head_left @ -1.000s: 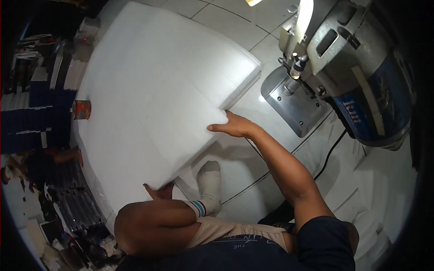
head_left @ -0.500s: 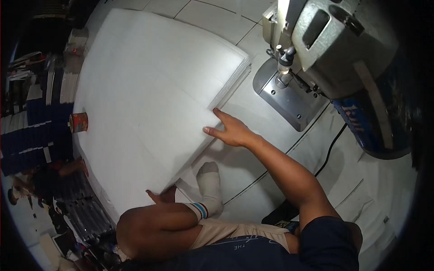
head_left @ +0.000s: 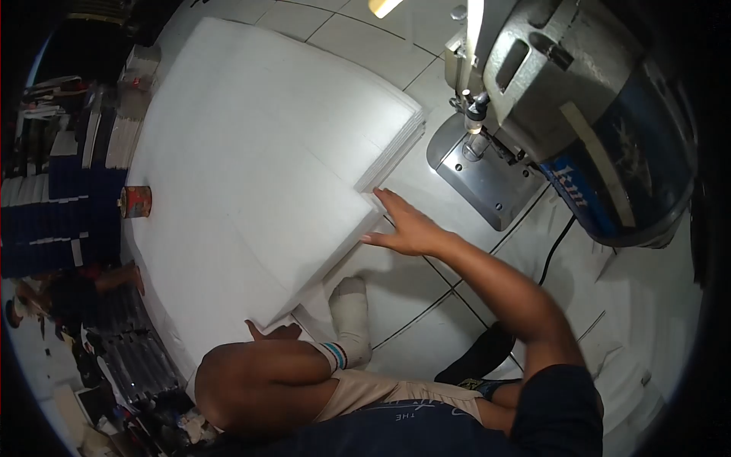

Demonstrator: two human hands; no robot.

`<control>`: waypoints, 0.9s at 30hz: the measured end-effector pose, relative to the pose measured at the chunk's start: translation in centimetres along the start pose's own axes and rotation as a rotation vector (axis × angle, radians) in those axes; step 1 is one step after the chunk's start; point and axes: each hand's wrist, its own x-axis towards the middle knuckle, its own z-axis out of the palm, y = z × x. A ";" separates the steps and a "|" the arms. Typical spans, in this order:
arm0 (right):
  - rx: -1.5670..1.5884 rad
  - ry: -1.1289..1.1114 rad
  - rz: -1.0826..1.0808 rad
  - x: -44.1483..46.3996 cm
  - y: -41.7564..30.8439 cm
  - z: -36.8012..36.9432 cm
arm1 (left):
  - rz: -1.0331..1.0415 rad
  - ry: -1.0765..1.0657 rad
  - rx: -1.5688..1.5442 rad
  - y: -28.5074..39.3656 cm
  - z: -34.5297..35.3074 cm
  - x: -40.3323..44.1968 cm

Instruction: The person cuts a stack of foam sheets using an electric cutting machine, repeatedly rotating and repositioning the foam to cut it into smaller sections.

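A thick stack of white sheets (head_left: 251, 152), fabric or paper, lies on the floor in front of me. My right hand (head_left: 407, 226) is at its right edge, thumb and fingers spread, fingertips by a step where the near part juts beyond the far part. My left hand (head_left: 276, 330) is low at the stack's near corner, thumb apart from the fingers and partly hidden behind my bent knee. Right of the stack stands a cutting machine (head_left: 586, 114) marked "km", its metal base plate (head_left: 487, 179) flat on the tiles.
A small reddish tin (head_left: 137, 202) sits on the stack's left side. Piles of dark blue and white material (head_left: 65, 221) line the left. Another person (head_left: 72, 297) is at the lower left. A black cable (head_left: 560, 247) runs from the machine. My socked foot (head_left: 350, 312) is beside the stack.
My right hand has shifted slightly right and toward me, its thumb moving from the stack's top to its edge. The near part's edge now juts out more. My left hand stays at the corner.
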 end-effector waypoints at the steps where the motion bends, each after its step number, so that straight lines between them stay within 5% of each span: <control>1: -0.055 -0.023 -0.084 -1.2 -0.7 -2.1 | 0.019 0.009 -0.024 -0.2 -0.3 0.0; 4: -0.322 -0.425 0.037 -5.8 -4.7 -9.8 | 0.061 0.017 -0.099 -0.2 -0.7 -0.2; 6: -0.456 -0.475 0.048 -9.6 -7.5 -13.8 | 0.056 0.021 -0.211 0.5 -1.2 0.4; 8: -0.513 -0.231 -0.135 -13.4 -10.2 -17.0 | -0.204 -0.002 0.546 3.9 -1.9 1.3; 9: -0.560 -0.258 0.022 -14.7 -11.5 -18.0 | -0.667 0.092 -0.033 -6.7 -1.7 -5.2; 10: -0.573 -0.256 0.029 -16.0 -12.2 -18.2 | -1.070 0.463 -0.568 -17.2 -1.5 -11.7; 13: -0.948 0.333 0.092 -20.6 -11.4 -17.1 | -0.710 0.524 0.289 -21.0 -7.9 -3.5; 14: -0.949 0.335 0.107 -21.1 -11.0 -16.5 | -0.621 0.529 0.312 -21.8 -9.0 -0.2; 16: -1.237 0.677 0.046 -21.0 -10.3 -16.3 | -0.552 0.298 0.573 -22.7 -10.7 5.8; 18: -1.242 0.643 0.102 -21.1 -8.9 -17.7 | -0.395 0.193 0.729 -25.7 -10.7 10.3; 20: -0.872 0.380 0.480 -19.3 -9.8 -19.4 | -0.313 0.222 0.782 -26.9 -10.4 14.7; 24: -0.889 0.399 0.416 -15.8 -8.1 -22.3 | -0.186 0.341 0.816 -28.7 -7.8 19.7; 27: -0.597 0.289 0.353 -13.1 -5.6 -23.3 | -0.163 0.314 0.826 -30.4 -6.0 20.6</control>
